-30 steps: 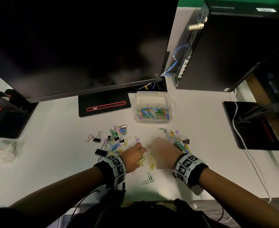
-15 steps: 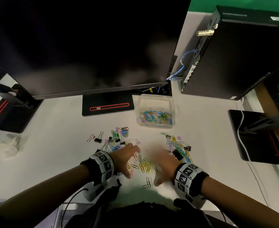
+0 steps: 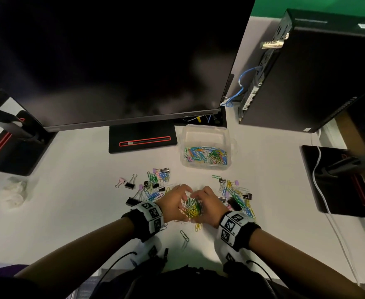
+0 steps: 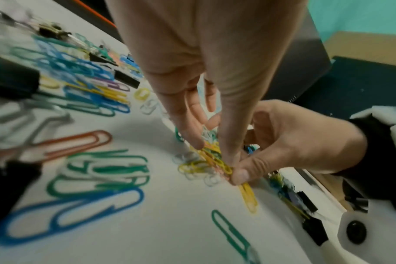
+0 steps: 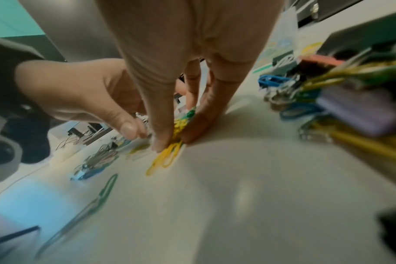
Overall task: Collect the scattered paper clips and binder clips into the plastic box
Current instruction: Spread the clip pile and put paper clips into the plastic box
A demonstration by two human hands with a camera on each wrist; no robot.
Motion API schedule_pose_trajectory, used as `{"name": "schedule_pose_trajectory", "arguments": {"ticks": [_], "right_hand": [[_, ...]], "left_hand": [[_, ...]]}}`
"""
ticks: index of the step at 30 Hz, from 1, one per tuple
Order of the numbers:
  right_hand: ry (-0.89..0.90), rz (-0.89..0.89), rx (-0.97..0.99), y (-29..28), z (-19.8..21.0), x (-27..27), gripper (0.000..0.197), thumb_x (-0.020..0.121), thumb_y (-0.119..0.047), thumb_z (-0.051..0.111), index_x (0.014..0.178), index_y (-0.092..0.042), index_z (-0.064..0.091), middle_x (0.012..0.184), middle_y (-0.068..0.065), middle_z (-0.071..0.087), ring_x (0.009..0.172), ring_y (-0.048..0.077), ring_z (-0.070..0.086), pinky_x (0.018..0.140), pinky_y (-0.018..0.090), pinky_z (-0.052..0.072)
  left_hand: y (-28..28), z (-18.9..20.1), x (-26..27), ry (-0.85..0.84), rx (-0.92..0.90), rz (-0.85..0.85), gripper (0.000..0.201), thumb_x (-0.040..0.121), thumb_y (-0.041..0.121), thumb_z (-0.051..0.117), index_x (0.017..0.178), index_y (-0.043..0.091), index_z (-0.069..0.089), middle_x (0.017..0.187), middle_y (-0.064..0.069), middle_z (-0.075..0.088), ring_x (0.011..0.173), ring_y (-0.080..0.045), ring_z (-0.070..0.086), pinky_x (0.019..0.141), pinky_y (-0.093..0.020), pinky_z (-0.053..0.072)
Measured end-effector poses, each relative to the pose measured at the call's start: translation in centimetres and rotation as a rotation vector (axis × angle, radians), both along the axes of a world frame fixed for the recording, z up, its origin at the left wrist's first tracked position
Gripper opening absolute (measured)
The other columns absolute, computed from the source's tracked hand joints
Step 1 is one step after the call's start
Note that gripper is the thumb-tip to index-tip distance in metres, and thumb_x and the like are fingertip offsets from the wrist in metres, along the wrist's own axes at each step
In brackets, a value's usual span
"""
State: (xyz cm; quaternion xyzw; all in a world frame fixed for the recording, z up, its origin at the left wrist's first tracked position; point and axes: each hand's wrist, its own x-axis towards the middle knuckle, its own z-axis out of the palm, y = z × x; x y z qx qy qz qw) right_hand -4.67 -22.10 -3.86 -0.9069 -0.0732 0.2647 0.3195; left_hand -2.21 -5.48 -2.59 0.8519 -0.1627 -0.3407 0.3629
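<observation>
My two hands meet over the white worktop (image 3: 69,212), and between them I squeeze a small heap of paper clips (image 3: 192,209), mostly yellow and green. The left hand (image 3: 173,203) has its fingers curled around the left side of the heap, and the right hand (image 3: 207,205) curls around the right side, so each grip is grasping the same bunch. The clips in the bunch lie crossed in many directions; one yellow clip (image 4: 249,198) sticks out below my right thumb with its long axis toward me. A single green clip (image 3: 184,235) lies alone near my wrists, its long axis running away from me and a little to the left. More clips and black binder clips (image 3: 132,201) are scattered on both sides of my hands. The plastic box (image 3: 205,134) stands beyond the hands, near the foot of the monitor (image 3: 142,139); it is open, and inside lies a layer of coloured paper clips in the near half
</observation>
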Motion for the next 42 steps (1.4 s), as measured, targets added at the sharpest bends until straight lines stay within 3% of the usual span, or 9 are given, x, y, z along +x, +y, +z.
{"name": "schedule_pose_trajectory", "arguments": {"ticks": [3, 5, 7, 13, 21, 28, 34, 37, 42], "right_hand": [[0.036, 0.03, -0.008, -0.9, 0.6, 0.3, 0.099, 0.055, -0.032, 0.086, 0.137, -0.02, 0.032, 0.123, 0.006, 0.033, 0.114, 0.02, 0.045, 0.096, 0.026, 0.04], [0.077, 0.117, -0.034, -1.5, 1.0, 0.2, 0.112, 0.052, -0.032, 0.088, 0.142, -0.023, 0.021, 0.127, 0.004, 0.028, 0.115, 0.019, 0.042, 0.101, 0.027, 0.039], [0.084, 0.221, -0.086, -1.6, 1.2, 0.2, 0.12, 0.051, -0.03, 0.088, 0.144, -0.024, 0.013, 0.128, 0.006, 0.026, 0.116, 0.021, 0.041, 0.102, 0.027, 0.037], [0.072, 0.188, -0.112, -0.5, 0.4, 0.5, 0.111, 0.051, -0.029, 0.088, 0.141, -0.023, 0.023, 0.125, 0.005, 0.03, 0.115, 0.024, 0.045, 0.097, 0.028, 0.04], [0.036, 0.112, -0.054, -1.3, 0.0, 0.2, 0.082, 0.054, -0.027, 0.086, 0.125, -0.019, 0.045, 0.109, 0.001, 0.036, 0.102, 0.022, 0.05, 0.09, 0.034, 0.046], [0.006, 0.099, -0.038, -0.5, -0.3, 0.7, 0.055, 0.064, -0.025, 0.081, 0.112, -0.017, 0.057, 0.098, 0.003, 0.041, 0.089, 0.018, 0.047, 0.077, 0.025, 0.038], [-0.004, 0.081, -0.049, -0.8, 0.2, 0.9, 0.021, 0.074, -0.014, 0.072, 0.094, -0.01, 0.069, 0.084, 0.002, 0.051, 0.079, 0.016, 0.05, 0.069, 0.021, 0.034], [0.0, 0.031, -0.063, -1.6, 0.5, 1.3, 0.018, 0.071, -0.011, 0.073, 0.089, -0.01, 0.072, 0.092, 0.007, 0.067, 0.08, 0.017, 0.057, 0.065, 0.015, 0.036], [0.032, -0.083, -0.035, -2.7, 1.6, 2.6, 0.015, 0.07, -0.009, 0.074, 0.085, -0.009, 0.075, 0.088, 0.01, 0.074, 0.073, 0.009, 0.059, 0.062, 0.01, 0.042]], "left_hand": [[1.1, 0.9, -0.1, -0.08, 0.067, -0.048, 0.094, 0.058, 0.028, 0.087, 0.133, 0.018, 0.032, 0.113, -0.001, 0.04, 0.088, -0.009, 0.046, 0.078, -0.017, 0.043], [1.8, 1.1, -0.6, -0.164, 0.213, -0.165, 0.113, 0.052, 0.046, 0.086, 0.141, 0.016, 0.022, 0.129, -0.003, 0.034, 0.112, -0.014, 0.043, 0.1, -0.028, 0.041], [1.9, 0.8, -1.4, -0.227, 0.337, -0.28, 0.127, 0.047, 0.059, 0.082, 0.144, 0.012, 0.016, 0.135, -0.006, 0.029, 0.122, -0.021, 0.038, 0.109, -0.036, 0.036], [-0.2, -0.9, -2.9, -0.292, 0.449, -0.383, 0.129, 0.047, 0.063, 0.08, 0.143, 0.01, 0.012, 0.135, -0.011, 0.025, 0.119, -0.033, 0.036, 0.103, -0.047, 0.04], [-0.6, -1.2, -1.2, -0.273, 0.33, -0.191, 0.067, 0.078, 0.035, 0.07, 0.129, 0.007, 0.036, 0.13, -0.014, 0.035, 0.114, -0.031, 0.046, 0.096, -0.037, 0.041], [-0.9, -1.4, -1.0, -0.263, 0.275, -0.116, 0.044, 0.081, 0.023, 0.065, 0.119, 0.007, 0.049, 0.125, -0.012, 0.041, 0.11, -0.028, 0.049, 0.088, -0.028, 0.039], [-0.8, -1.0, -0.3, -0.232, 0.287, -0.141, 0.03, 0.081, 0.012, 0.061, 0.111, 0.008, 0.058, 0.126, -0.012, 0.046, 0.124, -0.026, 0.045, 0.088, -0.025, 0.039], [-0.6, -0.7, 0.5, -0.205, 0.272, -0.147, 0.026, 0.082, 0.011, 0.06, 0.108, 0.009, 0.062, 0.12, -0.012, 0.053, 0.115, -0.027, 0.051, 0.087, -0.027, 0.041], [0.1, -0.1, 1.9, -0.214, 0.205, -0.105, 0.021, 0.089, 0.014, 0.054, 0.105, 0.008, 0.066, 0.106, -0.012, 0.067, 0.097, -0.026, 0.061, 0.082, -0.029, 0.045]]}}
